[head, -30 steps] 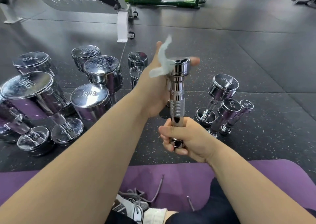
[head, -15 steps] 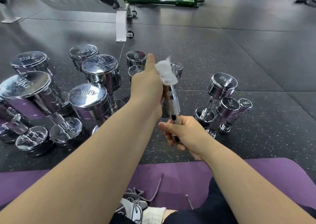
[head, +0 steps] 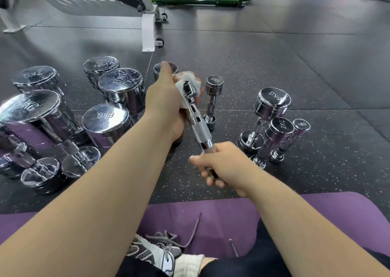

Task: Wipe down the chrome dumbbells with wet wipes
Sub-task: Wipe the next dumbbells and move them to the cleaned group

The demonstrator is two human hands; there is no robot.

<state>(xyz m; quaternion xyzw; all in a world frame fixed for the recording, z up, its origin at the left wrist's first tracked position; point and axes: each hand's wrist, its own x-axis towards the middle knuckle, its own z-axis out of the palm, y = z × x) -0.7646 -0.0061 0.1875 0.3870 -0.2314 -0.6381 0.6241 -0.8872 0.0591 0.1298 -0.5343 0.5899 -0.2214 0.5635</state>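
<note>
Counted chrome dumbbells: held dumbbell (head: pixel 197 120) x1, right group (head: pixel 278 128) x3, small centre dumbbell (head: pixel 213 93) x1, rear dumbbell (head: pixel 157 71) x1, left cluster (head: pixel 105 118) showed 6, frame edge cut some. wet wipe (head: pixel 191 76) x1. Hands x2: left hand (head: pixel 166 105), right hand (head: pixel 223 162). purple mat (head: pixel 316 209) x1. shoe (head: pixel 156 253) x1.

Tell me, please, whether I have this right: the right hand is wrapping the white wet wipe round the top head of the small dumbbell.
Not quite: it is the left hand that wraps the white wet wipe round the top head of the small dumbbell, as the head view shows. The right hand only holds the dumbbell's lower end.
</note>
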